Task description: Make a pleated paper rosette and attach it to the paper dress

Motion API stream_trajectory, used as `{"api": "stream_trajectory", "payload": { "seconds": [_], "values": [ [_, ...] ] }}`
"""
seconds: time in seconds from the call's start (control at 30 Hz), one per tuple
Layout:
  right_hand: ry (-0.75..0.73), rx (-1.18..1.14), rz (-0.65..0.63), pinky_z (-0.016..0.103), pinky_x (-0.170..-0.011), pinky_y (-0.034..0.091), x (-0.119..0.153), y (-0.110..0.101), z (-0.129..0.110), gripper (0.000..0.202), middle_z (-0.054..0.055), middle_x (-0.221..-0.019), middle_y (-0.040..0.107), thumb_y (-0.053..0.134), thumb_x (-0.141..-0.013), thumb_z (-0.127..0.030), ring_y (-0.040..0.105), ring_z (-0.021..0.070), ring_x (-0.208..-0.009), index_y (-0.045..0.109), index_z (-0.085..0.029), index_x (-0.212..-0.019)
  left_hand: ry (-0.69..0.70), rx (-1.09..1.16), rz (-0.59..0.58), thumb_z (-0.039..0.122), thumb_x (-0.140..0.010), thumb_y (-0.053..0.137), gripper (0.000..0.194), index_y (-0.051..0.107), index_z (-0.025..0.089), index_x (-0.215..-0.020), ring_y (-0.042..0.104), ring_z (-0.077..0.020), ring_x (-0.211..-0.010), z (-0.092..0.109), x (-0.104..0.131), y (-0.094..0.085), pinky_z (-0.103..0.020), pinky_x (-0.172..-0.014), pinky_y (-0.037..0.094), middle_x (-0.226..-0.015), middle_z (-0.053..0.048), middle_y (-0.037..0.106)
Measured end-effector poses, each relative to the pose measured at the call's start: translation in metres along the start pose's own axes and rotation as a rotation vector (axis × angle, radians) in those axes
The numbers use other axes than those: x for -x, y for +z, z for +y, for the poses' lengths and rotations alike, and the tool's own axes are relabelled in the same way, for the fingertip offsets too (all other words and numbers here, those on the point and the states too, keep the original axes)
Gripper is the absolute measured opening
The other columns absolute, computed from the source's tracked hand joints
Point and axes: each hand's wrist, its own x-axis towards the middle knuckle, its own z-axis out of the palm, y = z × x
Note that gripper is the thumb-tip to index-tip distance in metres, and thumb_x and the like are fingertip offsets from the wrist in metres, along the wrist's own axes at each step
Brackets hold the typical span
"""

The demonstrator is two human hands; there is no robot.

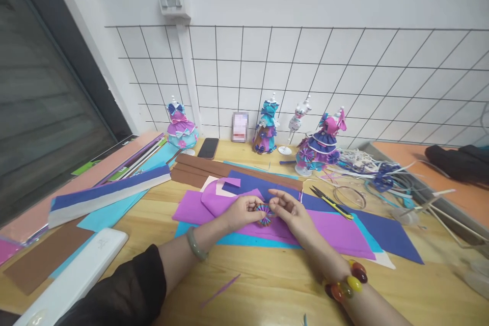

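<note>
A small round pleated paper rosette, striped in purple, blue and reddish tones, is held upright just over the sheets. My left hand pinches its left edge between thumb and fingers. At the opposite edge, my right hand has thumb and index finger closed on the rosette, with the other fingers raised. Under both hands lie purple sheets, a turquoise sheet and dark blue sheets. A curled purple strip rests left of the rosette.
Yellow-handled scissors lie to the right, near tangled strips and cords. Small dress forms in paper dresses stand along the wall, beside a propped phone and a flat phone. A white paper trimmer lies at front left.
</note>
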Motion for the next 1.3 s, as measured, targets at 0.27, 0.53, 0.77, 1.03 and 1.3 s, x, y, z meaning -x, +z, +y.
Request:
{"api": "stream_trajectory", "payload": {
  "seconds": [0.27, 0.53, 0.77, 1.03, 1.3],
  "values": [
    [0.007, 0.010, 0.005, 0.026, -0.059, 0.040, -0.001, -0.004, 0.000, 0.037, 0.000, -0.074, 0.057, 0.062, -0.073, -0.035, 0.054, 0.0113, -0.061, 0.054, -0.020, -0.105, -0.034, 0.164, 0.058, 0.027, -0.061, 0.069, 0.029, 0.054, 0.011, -0.080, 0.059, -0.0133, -0.062, -0.001, -0.003, -0.003, -0.028, -0.061, 0.046, -0.073, -0.006, 0.062],
    [0.002, -0.039, -0.075, 0.029, -0.069, 0.043, -0.002, 0.001, 0.007, 0.046, 0.001, -0.079, 0.057, 0.070, -0.063, -0.028, 0.056, 0.0124, -0.069, 0.050, -0.020, -0.104, -0.027, 0.168, 0.050, 0.032, -0.062, 0.067, 0.034, 0.053, 0.011, -0.085, 0.059, -0.0142, -0.063, 0.000, -0.002, -0.002, -0.028, -0.059, 0.047, -0.077, -0.008, 0.063],
    [-0.024, 0.051, -0.117, 0.029, -0.068, 0.044, 0.001, 0.000, 0.000, 0.045, 0.001, -0.085, 0.055, 0.068, -0.066, -0.030, 0.056, 0.0120, -0.069, 0.051, -0.021, -0.106, -0.004, 0.070, 0.020, 0.033, -0.065, 0.065, 0.030, 0.055, 0.011, -0.081, 0.054, -0.0104, -0.052, 0.001, -0.001, -0.001, -0.025, -0.054, 0.045, -0.062, -0.003, 0.058],
    [-0.002, 0.149, -0.053, 0.029, -0.068, 0.045, 0.002, 0.001, -0.005, 0.036, 0.002, -0.078, 0.060, 0.067, -0.064, -0.037, 0.056, 0.0142, -0.070, 0.059, -0.020, -0.095, 0.008, -0.005, -0.002, 0.035, -0.063, 0.066, 0.027, 0.057, 0.011, -0.072, 0.052, -0.0095, -0.052, 0.001, 0.000, 0.000, -0.024, -0.056, 0.044, -0.058, -0.002, 0.057],
    [-0.053, 0.115, 0.006, 0.026, -0.065, 0.043, 0.001, -0.001, -0.002, 0.033, 0.000, -0.074, 0.057, 0.067, -0.067, -0.034, 0.053, 0.0116, -0.065, 0.059, -0.020, -0.096, 0.001, 0.008, -0.008, 0.039, -0.065, 0.065, 0.035, 0.060, 0.010, -0.083, 0.054, -0.0105, -0.057, 0.001, 0.000, -0.001, -0.026, -0.060, 0.045, -0.068, -0.005, 0.060]
  ]
}}
